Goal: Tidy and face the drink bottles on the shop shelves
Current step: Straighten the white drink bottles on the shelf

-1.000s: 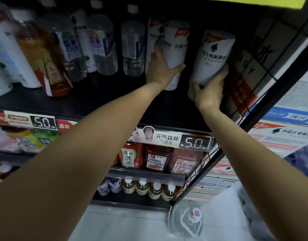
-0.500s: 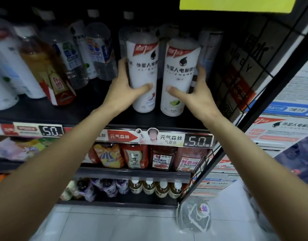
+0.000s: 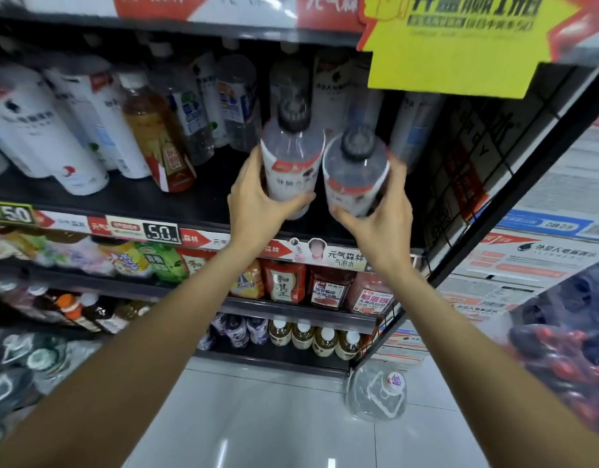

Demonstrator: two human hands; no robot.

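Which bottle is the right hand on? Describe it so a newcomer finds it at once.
Start at the yellow star-shaped promo sign at top right and drop to the black shelf below. Two white-labelled clear bottles with dark caps stand there; the right hand grips the right-hand bottle, which is lower and nearer the camera.

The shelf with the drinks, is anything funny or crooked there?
Yes. An amber tea bottle stands among white bottles, looking misplaced. A big clear water jug sits on the floor by the shelf.

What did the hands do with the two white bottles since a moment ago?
Both white bottles came forward to the shelf's front edge, caps now tipped toward the camera. The left hand holds the left bottle, the right hand the right bottle, as before. Neighbouring bottles stayed put.
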